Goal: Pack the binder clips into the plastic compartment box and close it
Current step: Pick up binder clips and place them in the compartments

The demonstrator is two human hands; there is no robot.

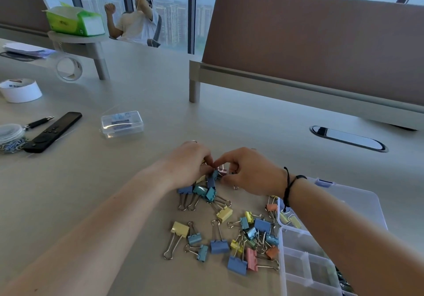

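Several pastel binder clips (220, 238) in blue, yellow, pink and teal lie scattered on the table in front of me. A second cluster of clips (202, 192) sits just below my hands. My left hand (190, 164) and my right hand (250, 171) meet above that cluster, fingertips pinched together on a pink binder clip (222, 170) and a blue one hanging under it. The clear plastic compartment box (305, 263) lies at the lower right with its lid (358, 203) open flat behind it. Yellow clips (290, 220) lie in its far compartment, and my right forearm covers part of the box.
At the left lie a black remote (51, 132), a pen (37, 123), a tub of paper clips (10, 137), a small clear case (122, 124) and tape rolls (20, 90). A brown desk divider (321, 50) stands behind. A cable slot (347, 138) is at right. Another person sits far back.
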